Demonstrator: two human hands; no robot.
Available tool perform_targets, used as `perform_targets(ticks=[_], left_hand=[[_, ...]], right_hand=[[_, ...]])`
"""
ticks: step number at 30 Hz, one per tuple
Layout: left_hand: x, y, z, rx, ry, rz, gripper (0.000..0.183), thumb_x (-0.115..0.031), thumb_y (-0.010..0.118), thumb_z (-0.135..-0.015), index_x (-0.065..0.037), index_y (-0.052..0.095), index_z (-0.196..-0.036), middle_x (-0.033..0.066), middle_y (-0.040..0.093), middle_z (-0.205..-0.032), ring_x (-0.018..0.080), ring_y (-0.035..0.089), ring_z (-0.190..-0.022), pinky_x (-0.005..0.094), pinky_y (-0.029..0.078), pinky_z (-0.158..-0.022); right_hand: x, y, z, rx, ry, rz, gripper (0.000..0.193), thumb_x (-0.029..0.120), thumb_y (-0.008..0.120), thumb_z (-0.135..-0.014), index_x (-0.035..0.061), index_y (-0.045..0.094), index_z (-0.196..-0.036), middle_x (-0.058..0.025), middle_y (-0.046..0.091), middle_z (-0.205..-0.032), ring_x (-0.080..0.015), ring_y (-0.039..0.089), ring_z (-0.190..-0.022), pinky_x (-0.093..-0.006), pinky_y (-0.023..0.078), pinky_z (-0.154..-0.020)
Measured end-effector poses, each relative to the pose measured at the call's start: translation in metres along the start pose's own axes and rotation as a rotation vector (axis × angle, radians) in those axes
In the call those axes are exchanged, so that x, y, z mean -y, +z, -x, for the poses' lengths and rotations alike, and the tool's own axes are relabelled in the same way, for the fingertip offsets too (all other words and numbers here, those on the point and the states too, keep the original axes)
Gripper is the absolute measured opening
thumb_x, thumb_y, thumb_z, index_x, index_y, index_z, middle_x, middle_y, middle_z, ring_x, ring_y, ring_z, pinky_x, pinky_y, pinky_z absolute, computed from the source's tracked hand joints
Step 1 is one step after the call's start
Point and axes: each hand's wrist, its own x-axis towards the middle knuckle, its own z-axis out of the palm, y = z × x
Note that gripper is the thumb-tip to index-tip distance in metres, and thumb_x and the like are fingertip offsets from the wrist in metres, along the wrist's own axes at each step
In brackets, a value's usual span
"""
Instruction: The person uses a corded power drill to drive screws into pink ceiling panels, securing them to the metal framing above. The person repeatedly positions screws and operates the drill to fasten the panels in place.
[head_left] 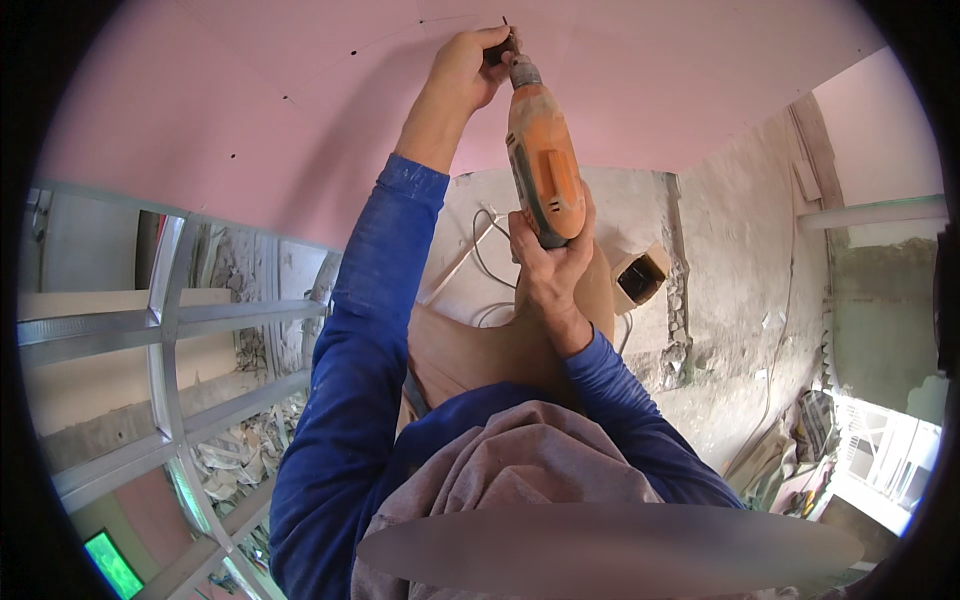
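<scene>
My right hand point(552, 268) is wrapped round the rear of a dusty orange power drill point(548, 150), which points up and away from me. The drill's grey chuck point(524, 72) is close to a large pink board point(620, 90). Beside the chuck, my left hand point(468, 68) is closed, its fingertips near the front of the drill. Something small and dark point(497, 52) shows between those fingers; its kind cannot be made out. A thin dark tip point(505, 21) sticks out just beyond the fingers, against the board.
Dark dots point(353, 53) and a faint line run across the board. Metal framing point(165, 330) stands at left. Below lie a cable point(480, 245), an open cardboard box point(640, 278) and dusty concrete point(735, 250). Bags and rubble point(800, 450) are piled at lower right.
</scene>
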Motion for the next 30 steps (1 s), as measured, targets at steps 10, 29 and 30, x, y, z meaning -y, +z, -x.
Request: perform_targets(ticks=[10, 29, 30], left_hand=[[-0.001, -0.008, -0.020, 0.028, -0.019, 0.038, 0.010, -0.003, 0.070, -0.102, 0.004, 0.069, -0.109, 0.0141, 0.072, -0.102, 0.0233, 0.070, -0.087, 0.0293, 0.058, -0.068], [0.002, -0.004, -0.019, 0.015, 0.035, -0.014, 0.014, -0.010, 0.070, -0.106, 0.002, 0.072, -0.114, 0.0107, 0.074, -0.102, 0.0182, 0.067, -0.085, 0.0249, 0.053, -0.072], [0.003, -0.005, -0.018, 0.010, 0.039, -0.018, 0.015, -0.011, 0.070, -0.107, 0.002, 0.072, -0.114, 0.0102, 0.074, -0.102, 0.0182, 0.067, -0.086, 0.0247, 0.053, -0.073]], right_hand=[[0.000, 0.001, -0.013, 0.022, 0.015, -0.008, 0.086, 0.008, 0.084, -0.090, -0.0016, 0.039, -0.163, -0.0170, 0.071, -0.133, -0.0232, 0.070, -0.118, -0.0387, 0.056, -0.103], [0.013, 0.007, -0.014, 0.014, 0.049, 0.051, 0.088, 0.011, 0.084, -0.090, -0.0013, 0.038, -0.163, -0.0180, 0.072, -0.129, -0.0240, 0.072, -0.114, -0.0390, 0.058, -0.101], [0.018, 0.008, -0.014, 0.010, 0.060, 0.067, 0.088, 0.011, 0.084, -0.090, -0.0012, 0.038, -0.163, -0.0183, 0.073, -0.129, -0.0243, 0.072, -0.114, -0.0391, 0.058, -0.101]])
